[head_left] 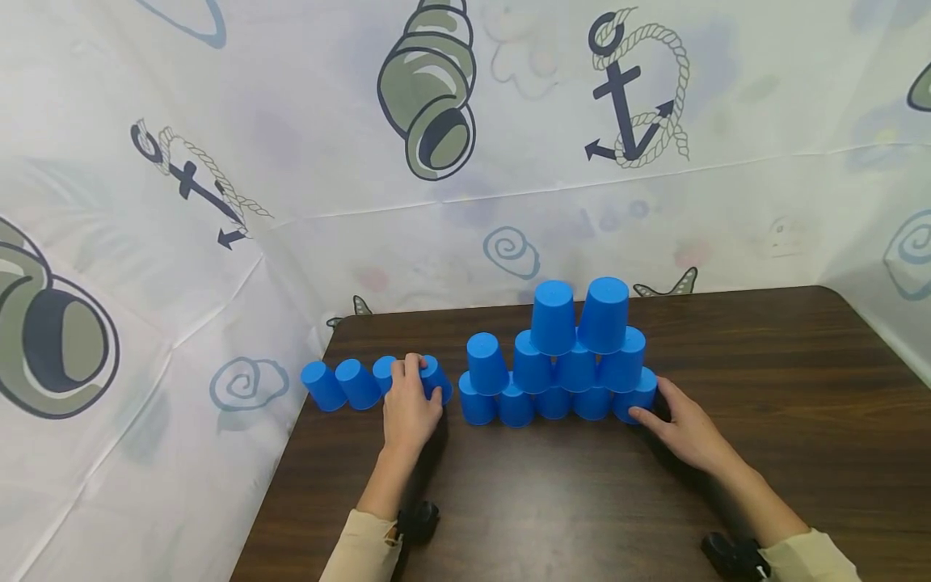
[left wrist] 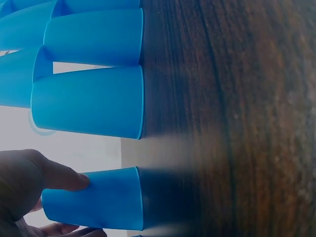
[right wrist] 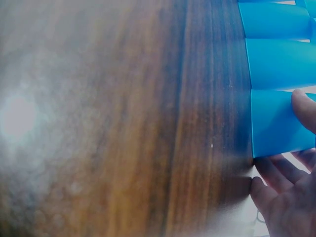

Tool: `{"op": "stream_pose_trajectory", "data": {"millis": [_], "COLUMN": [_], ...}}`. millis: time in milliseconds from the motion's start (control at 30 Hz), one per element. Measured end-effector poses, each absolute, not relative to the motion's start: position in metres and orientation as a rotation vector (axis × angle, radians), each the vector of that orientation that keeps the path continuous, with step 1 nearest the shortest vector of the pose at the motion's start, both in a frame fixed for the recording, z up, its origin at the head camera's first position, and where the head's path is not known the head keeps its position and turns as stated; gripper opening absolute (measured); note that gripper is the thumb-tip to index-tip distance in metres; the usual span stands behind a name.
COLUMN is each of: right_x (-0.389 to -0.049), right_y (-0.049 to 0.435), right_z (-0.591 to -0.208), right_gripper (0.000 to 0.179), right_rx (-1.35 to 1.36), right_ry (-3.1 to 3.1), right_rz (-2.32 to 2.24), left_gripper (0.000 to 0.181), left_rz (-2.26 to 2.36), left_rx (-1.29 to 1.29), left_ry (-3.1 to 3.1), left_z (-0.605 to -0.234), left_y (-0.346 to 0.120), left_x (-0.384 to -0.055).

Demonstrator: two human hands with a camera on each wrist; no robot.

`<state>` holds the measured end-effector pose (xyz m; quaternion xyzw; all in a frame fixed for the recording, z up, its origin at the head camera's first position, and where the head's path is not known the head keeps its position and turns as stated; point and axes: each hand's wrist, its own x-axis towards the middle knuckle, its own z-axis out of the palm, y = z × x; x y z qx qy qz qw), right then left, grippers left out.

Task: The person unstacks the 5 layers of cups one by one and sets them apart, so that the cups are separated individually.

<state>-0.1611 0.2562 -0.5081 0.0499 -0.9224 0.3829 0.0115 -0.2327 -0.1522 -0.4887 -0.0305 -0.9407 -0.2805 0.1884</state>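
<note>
Backdrop: pale cloth [head_left: 313, 97], printed with shells and anchors, behind and to the left of the table.

Table [head_left: 553, 501]: dark, wood-grained.

Stack [head_left: 576, 370]: blue cups, mouths down, three tiers; five at the base, four above, two on top.

Row [head_left: 358, 384]: blue cups, likewise mouths down, left of the stack; three show beyond the left hand, others possibly hidden.

Left hand [head_left: 410, 408]: at the row's right end. Right hand [head_left: 684, 428]: at the stack's right end.

Step in hand, as judged: handling the held cup [left wrist: 106, 202] while steadying the stack. Best done with a light grip, the cup kept upright and clear of the nearest base cup [left wrist: 89, 103]; the right hand should brace without pushing inward.

Held cup, position: pinched between left thumb [left wrist: 64, 177] and fingers, apart from the stack; whether its rim touches the table cannot be told.

End cup [right wrist: 276, 123], position: rightmost of the base, between right thumb [right wrist: 305, 111] and bent fingers; firmness cannot be told.
</note>
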Motion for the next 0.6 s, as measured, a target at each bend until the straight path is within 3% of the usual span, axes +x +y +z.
{"op": "stream_pose_trajectory", "data": {"millis": [300,600], "right_x": [-0.161,-0.163], "right_y": [0.259,0.262], "right_z": [-0.505,-0.501], "right_gripper": [0.075,0.075], "right_rx": [0.169,0.168], "right_ry": [-2.881,-2.900], "right_rz": [1.209,1.205], "left_gripper": [0.054,0.045], "left_rz": [-0.772,-0.713], "left_rx": [-0.096,-0.141], "left_ry": [-2.624,-2.572], "left_z": [-0.474,-0.432], "left_y": [-0.151,-0.148], "left_x": [-0.220,-0.204]}}
